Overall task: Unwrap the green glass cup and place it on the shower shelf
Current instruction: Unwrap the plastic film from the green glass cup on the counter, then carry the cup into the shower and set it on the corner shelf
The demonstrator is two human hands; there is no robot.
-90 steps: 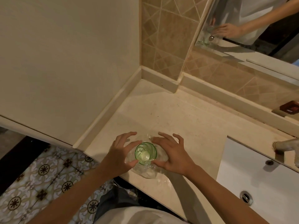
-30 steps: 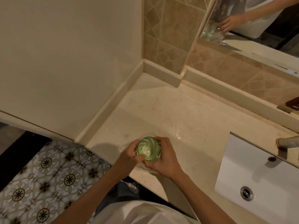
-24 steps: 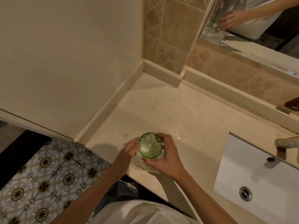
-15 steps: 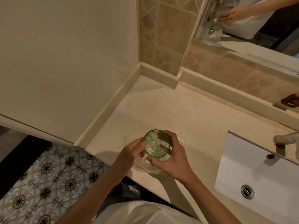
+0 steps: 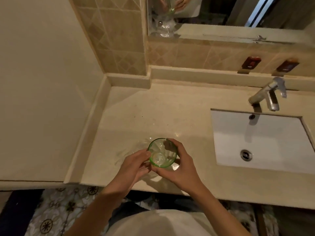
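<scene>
Both hands (image 5: 179, 167) clasp the round green glass cup (image 5: 162, 152); crinkled clear wrap (image 5: 131, 150) beneath.

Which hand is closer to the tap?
Right. The right hand grips the green cup on the side facing the tap; the left hand is on the cup's far side.

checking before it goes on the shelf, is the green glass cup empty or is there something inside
Empty: through the green glass cup only its clear base shows. The right hand grips it; the left hand touches its rim.

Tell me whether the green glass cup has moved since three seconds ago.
Yes. The green glass cup has been lifted off the beige countertop, out of the clear plastic wrap.
</scene>
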